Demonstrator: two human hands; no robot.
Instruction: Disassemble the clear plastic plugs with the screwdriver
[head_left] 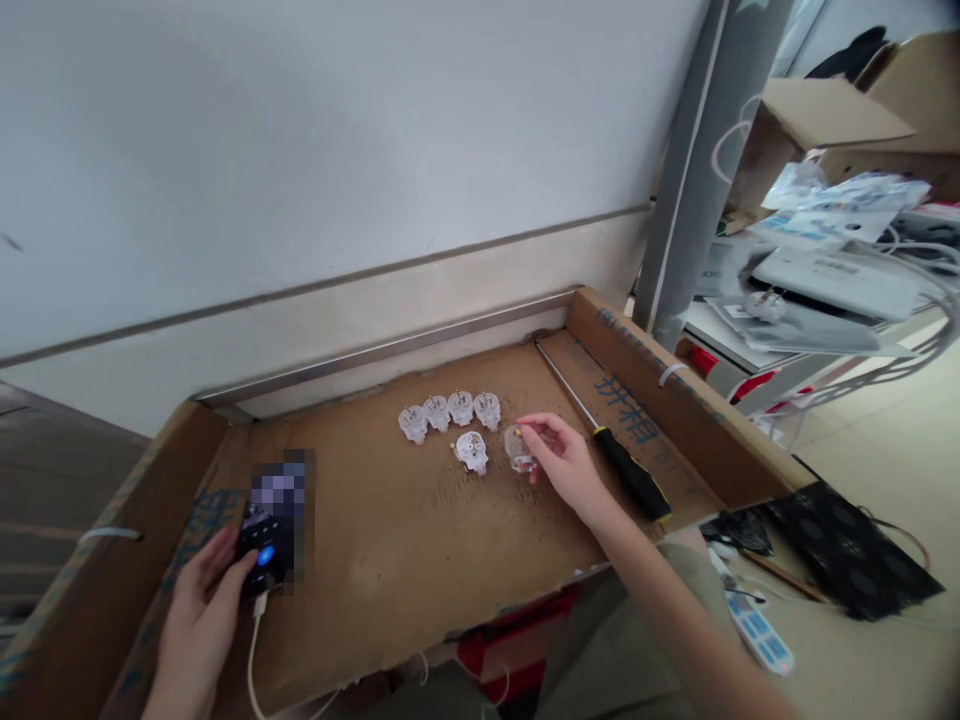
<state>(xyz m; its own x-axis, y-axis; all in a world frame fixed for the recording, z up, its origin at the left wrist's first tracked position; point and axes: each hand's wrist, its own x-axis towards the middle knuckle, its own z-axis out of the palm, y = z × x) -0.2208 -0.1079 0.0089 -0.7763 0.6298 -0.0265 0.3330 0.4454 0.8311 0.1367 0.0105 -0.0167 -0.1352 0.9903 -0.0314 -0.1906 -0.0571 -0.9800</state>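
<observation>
My right hand (564, 460) reaches over a cardboard tray (420, 560) and pinches a small clear plastic plug part (517, 447) between thumb and fingers, resting it on the tray floor. Just left of it lies another clear plug part (472, 451). Behind them a row of several clear plug parts (450, 411) stands side by side. My left hand (201, 610) lies at the tray's front left and holds a dark phone (268, 530), thumb on its screen; a white cable hangs from the phone.
A long screwdriver with a black and yellow handle (628, 472) lies along the tray's right wall. A grey post (694, 170) stands behind it. Shelves with boxes, papers and white cables (840, 270) fill the right. A black mesh pad (847, 545) lies near the front right.
</observation>
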